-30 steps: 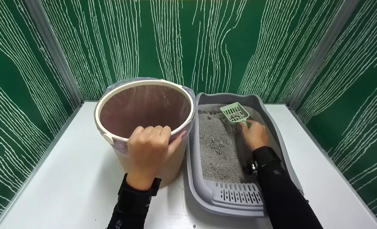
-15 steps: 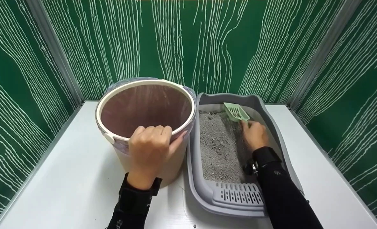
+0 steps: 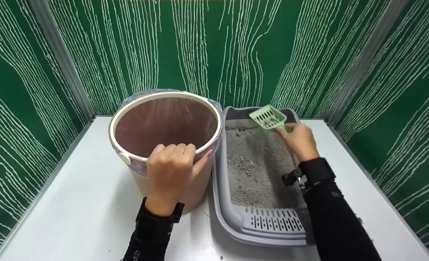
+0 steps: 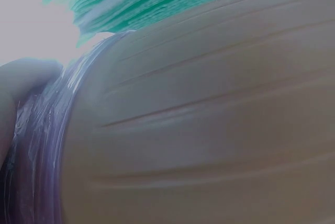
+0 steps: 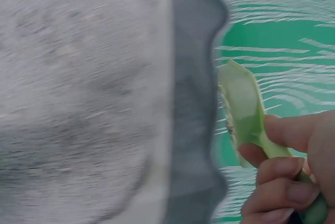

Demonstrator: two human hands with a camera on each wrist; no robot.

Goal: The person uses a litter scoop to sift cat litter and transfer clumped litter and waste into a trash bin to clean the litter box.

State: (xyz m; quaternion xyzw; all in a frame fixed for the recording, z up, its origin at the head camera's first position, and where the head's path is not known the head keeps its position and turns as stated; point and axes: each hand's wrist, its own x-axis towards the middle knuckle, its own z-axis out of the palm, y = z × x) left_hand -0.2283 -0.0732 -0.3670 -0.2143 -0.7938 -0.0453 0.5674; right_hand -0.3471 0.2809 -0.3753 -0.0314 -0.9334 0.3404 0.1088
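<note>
My left hand (image 3: 171, 170) grips the near rim of a beige trash bin (image 3: 196, 188), fingers over the white ring and thumb along the outside. A thin plastic liner (image 4: 44, 145) is folded over the bin's lip in the left wrist view. My right hand (image 3: 301, 141) holds a green slotted litter scoop (image 3: 268, 116) by its handle, with some grey clumps in its head. The scoop is above the far end of a grey litter box (image 3: 220, 203). Grey litter (image 3: 247, 163) covers the box floor. In the right wrist view, my fingers curl round the handle (image 5: 275, 149).
Bin and litter box stand side by side on a white table (image 3: 91, 217). A slotted step (image 3: 274, 220) forms the box's near end. Green walls (image 3: 236, 47) with white streaks enclose the table at the back and sides.
My right hand has lifted the litter scoop up out of the litter, after tilting it, and moved slightly right and away from me. My left hand keeps its place on the bin rim.
</note>
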